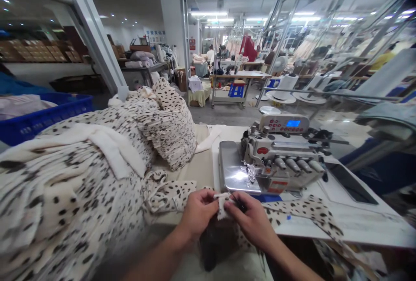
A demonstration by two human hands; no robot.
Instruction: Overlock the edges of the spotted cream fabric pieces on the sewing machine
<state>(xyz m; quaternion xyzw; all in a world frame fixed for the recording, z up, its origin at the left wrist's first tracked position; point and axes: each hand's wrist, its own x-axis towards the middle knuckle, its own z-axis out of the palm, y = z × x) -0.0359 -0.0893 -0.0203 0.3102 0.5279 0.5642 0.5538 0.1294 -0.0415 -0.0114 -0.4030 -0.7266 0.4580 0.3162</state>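
pinching a small white fabric tab (222,205) between them, the left hand (198,214) and right hand (250,220) are both closed on it at the bottom centre of the frame, by the near edge of the counter (357,229). a spotted fabric strip (172,194) lies just left of the hands, a spotted fabric heap (65,185) fills the lower left, a sewing machine (279,155) stands on the counter just above the hands, and a blue crate (42,116) sits at the far left.

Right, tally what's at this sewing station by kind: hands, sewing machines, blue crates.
Hands (left hand, right hand): 2
Sewing machine: 1
Blue crate: 1
Total: 4
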